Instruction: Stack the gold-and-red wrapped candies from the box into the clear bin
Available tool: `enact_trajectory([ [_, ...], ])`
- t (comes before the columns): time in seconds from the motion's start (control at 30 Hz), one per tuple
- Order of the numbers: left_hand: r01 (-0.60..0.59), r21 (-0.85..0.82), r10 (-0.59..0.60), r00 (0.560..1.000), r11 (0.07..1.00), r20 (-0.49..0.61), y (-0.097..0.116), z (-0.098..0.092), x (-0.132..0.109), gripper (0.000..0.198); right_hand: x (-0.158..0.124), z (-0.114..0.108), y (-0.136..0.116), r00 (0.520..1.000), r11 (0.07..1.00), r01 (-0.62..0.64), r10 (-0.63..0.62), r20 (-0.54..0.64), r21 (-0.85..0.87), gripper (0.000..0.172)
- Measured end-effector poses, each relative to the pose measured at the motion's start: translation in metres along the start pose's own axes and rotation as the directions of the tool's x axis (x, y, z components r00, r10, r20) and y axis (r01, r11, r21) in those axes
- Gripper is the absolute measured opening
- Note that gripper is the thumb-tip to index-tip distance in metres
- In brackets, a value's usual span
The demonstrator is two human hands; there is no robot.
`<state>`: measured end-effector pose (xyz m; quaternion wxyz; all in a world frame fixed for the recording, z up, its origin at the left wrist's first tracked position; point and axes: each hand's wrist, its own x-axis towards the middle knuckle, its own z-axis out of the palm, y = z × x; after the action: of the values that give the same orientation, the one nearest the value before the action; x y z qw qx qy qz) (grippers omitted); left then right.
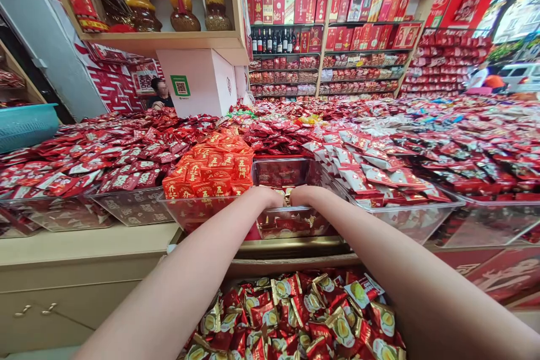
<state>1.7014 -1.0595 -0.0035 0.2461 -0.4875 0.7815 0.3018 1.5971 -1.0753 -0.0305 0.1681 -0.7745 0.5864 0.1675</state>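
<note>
Well, seen from the head view, both bare arms stretch forward over the counter. The 2 hands meet, almost touching, at the near rim of a clear rectangular plastic bin (280, 169) in the middle of the display. The left hand (266, 198) and the right hand (307, 196) are knuckles-up with their fingers bent down inside the bin and out of sight. I cannot tell whether they are spread, closed or pinching something. A glint of gold wrapper (291, 195) shows in the gap between them. The bin is nearly bare, with only a thin layer of small red and gold wrapped sweets (291, 224) on its floor, right under the hands.

To my eye the trouble lies on either side. A tall stack of orange-red paper packets (211, 171) stands above the rim just left of the bin, and a sideways nudge from the left forearm could topple it. The piled white and red sachets (367, 171) crowd the right edge in the same way. Anything that slips from the fingers could drop into the loose heap of red and gold foil sweets with yellow fruit pictures (295, 320) below the arms, and I judge it would be hard to pick out again
</note>
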Motion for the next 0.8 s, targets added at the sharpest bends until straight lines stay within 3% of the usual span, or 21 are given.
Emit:
enact_trajectory([
  [0.17, 0.017, 0.001, -0.017, 0.999, 1.000, 0.036, 0.002, 0.001, -0.006, 0.025, 0.003, 0.001, -0.001, 1.000, 0.998, -0.005, 0.005, 0.006, -0.055, 0.029],
  [0.33, 0.013, 0.022, -0.013, 1.000, 1.000, 0.002, 0.002, 0.001, -0.007, 0.025, 0.001, 0.001, -0.004, 1.000, 0.997, -0.008, 0.006, -0.030, -0.083, 0.025],
  [0.43, -0.003, 0.059, 0.007, 0.998, 0.998, -0.068, 0.003, 0.001, -0.007, 0.025, -0.007, -0.001, -0.007, 0.997, 0.997, -0.026, 0.021, -0.077, -0.070, 0.025],
  [0.53, -0.016, 0.118, 0.041, 0.977, 0.993, -0.211, 0.002, 0.002, -0.008, 0.024, -0.013, -0.003, -0.007, 0.984, 0.998, -0.049, 0.044, -0.171, -0.027, 0.023],
  [0.63, -0.031, 0.161, 0.094, 0.909, 0.987, -0.406, 0.000, 0.004, -0.010, 0.024, -0.017, -0.009, -0.004, 0.939, 0.998, -0.057, 0.065, -0.337, 0.035, 0.022],
  [0.73, -0.093, 0.184, 0.184, 0.797, 0.979, -0.575, 0.002, 0.005, -0.014, 0.024, -0.031, -0.018, -0.003, 0.860, 0.995, -0.044, 0.082, -0.504, 0.088, 0.027],
  [0.8, -0.157, 0.203, 0.253, 0.711, 0.967, -0.656, 0.005, 0.008, -0.023, 0.022, -0.053, -0.020, -0.005, 0.780, 0.992, -0.020, 0.094, -0.619, 0.126, 0.030],
])
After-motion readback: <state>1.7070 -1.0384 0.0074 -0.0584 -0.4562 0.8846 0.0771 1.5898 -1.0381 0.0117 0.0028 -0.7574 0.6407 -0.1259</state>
